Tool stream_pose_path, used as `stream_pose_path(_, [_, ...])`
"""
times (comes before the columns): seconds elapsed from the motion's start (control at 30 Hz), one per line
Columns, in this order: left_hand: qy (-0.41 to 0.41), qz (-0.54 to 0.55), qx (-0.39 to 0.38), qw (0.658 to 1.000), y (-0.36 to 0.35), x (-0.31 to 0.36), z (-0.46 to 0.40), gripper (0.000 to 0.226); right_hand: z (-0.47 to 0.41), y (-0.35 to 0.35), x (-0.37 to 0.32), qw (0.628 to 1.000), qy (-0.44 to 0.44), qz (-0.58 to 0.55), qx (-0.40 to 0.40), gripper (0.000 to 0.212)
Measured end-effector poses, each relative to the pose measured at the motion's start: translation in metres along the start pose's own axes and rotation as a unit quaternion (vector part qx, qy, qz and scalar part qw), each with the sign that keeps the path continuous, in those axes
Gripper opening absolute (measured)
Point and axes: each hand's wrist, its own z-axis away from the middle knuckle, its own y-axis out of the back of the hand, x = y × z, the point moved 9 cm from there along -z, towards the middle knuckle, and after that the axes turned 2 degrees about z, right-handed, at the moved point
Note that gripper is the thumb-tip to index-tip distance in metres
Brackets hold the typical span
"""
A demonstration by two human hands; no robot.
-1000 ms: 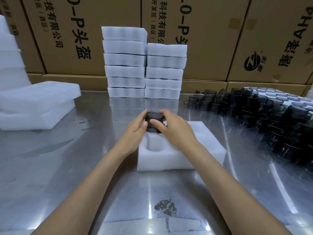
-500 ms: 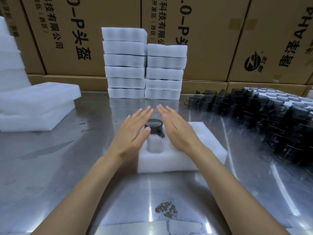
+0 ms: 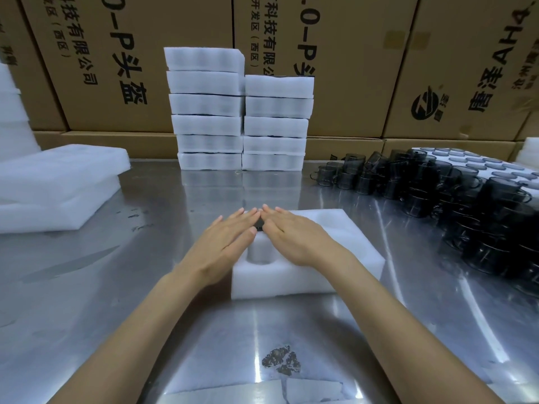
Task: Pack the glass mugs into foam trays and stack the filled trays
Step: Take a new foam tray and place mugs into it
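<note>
1. Head view, looking down at your two bare forearms reaching over a shiny steel desk (image 3: 116, 287).
2. Your left hand (image 3: 226, 242) lies flat, grip wide, fingers straight, on a white rectangular foam tray (image 3: 344, 258) at the desk's middle.
3. Your right hand (image 3: 294, 237) lies flat beside it, grip wide too, fingertips nearly meeting the left's.
4. Between the two hands a sliver of a dark smoked-glass mug (image 3: 259, 227) shows, sunk in the tray's far left pocket.
5. One empty round pocket (image 3: 261, 253) sits just nearer you.
6. Two stacks of white filled foam trays (image 3: 239, 123) stand at the desk's back.
7. Loose dark glass mugs (image 3: 437, 193) crowd the right side.
8. Spare white foam slabs (image 3: 58, 182) lie left.
9. Brown printed cardboard cartons (image 3: 350, 53) line the wall behind.
</note>
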Motion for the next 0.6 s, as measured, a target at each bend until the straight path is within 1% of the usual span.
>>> stream_pose_path(0.07, [0.012, 0.052, 0.012, 0.999, -0.003, -0.002, 0.000, 0.061, 0.002, 0.005, 0.000, 1.000, -0.001, -0.011, 0.028, 0.049])
stream_pose_path(0.1, [0.016, 0.079, 0.021, 0.997, -0.004, -0.003, 0.001, 0.059, 0.004, 0.011, -0.001, 0.998, 0.002, -0.012, 0.061, 0.048])
stream_pose_path(0.13, [0.020, 0.103, 0.032, 0.994, -0.004, -0.004, 0.002, 0.055, 0.007, 0.021, -0.002, 0.994, 0.006, -0.015, 0.111, 0.046])
stream_pose_path(0.17, [0.023, 0.124, 0.045, 0.991, -0.003, -0.006, 0.002, 0.051, 0.013, 0.034, -0.004, 0.984, 0.012, -0.023, 0.179, 0.043])
stream_pose_path(0.23, [0.028, 0.149, 0.076, 0.986, 0.002, -0.010, 0.003, 0.049, 0.033, 0.063, 0.001, 0.945, 0.019, -0.065, 0.319, 0.039])
stream_pose_path(0.27, [0.035, 0.156, 0.088, 0.983, 0.005, -0.013, 0.003, 0.049, 0.042, 0.075, 0.008, 0.925, 0.014, -0.085, 0.370, 0.039])
stream_pose_path(0.3, [0.047, 0.164, 0.097, 0.981, 0.007, -0.018, 0.004, 0.049, 0.050, 0.084, 0.019, 0.910, -0.001, -0.101, 0.403, 0.039])
stream_pose_path(0.37, [0.075, 0.182, 0.095, 0.976, 0.006, -0.027, 0.003, 0.051, 0.061, 0.096, 0.052, 0.886, -0.051, -0.141, 0.439, 0.037])
stream_pose_path(0.43, [0.091, 0.184, 0.078, 0.976, 0.002, -0.032, 0.003, 0.055, 0.073, 0.101, 0.093, 0.860, -0.118, -0.174, 0.465, 0.032])
stream_pose_path(0.5, [0.096, 0.188, 0.067, 0.975, -0.001, -0.033, 0.002, 0.056, 0.087, 0.102, 0.132, 0.846, -0.184, -0.159, 0.475, 0.032])
stream_pose_path(0.6, [0.106, 0.198, 0.067, 0.972, -0.002, -0.037, 0.002, 0.057, 0.113, 0.105, 0.178, 0.830, -0.265, -0.099, 0.480, 0.033])
